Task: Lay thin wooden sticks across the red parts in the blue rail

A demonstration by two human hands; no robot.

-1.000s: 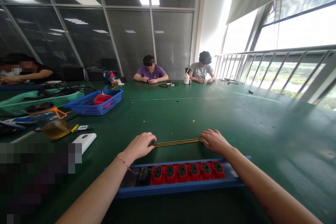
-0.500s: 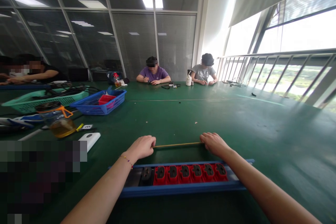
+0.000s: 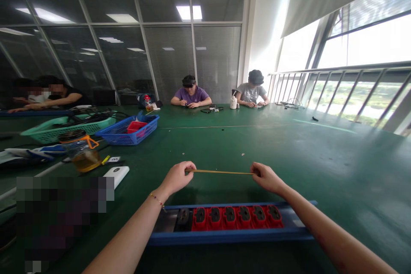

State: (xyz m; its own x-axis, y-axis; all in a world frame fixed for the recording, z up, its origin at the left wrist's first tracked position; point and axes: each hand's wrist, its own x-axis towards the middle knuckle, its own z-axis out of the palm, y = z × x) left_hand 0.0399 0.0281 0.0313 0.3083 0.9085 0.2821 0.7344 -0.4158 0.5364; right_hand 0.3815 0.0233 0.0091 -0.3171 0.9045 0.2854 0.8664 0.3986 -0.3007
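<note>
A thin yellowish-brown strip stretches nearly level between my two hands, above the green tabletop. My left hand pinches one end of it, and my right hand pinches the other. Whether the strip is tape, a band or something stiff, I cannot tell. Below my hands lies a long blue channel-shaped rail with a grey metal inside. Several red sockets with dark faces sit in a row in it, and one black socket is at the left end of the row. My forearms pass over both ends of the rail.
To the left are a white power bank, a jar of amber liquid, a blue basket with a red box, and a green basket of cables. Several people sit around the far side; a white bottle stands there.
My hands have risen slightly from the table with the strip between them, and its tilt has changed. The view has shifted, so the surroundings appear a little lower and further right.
</note>
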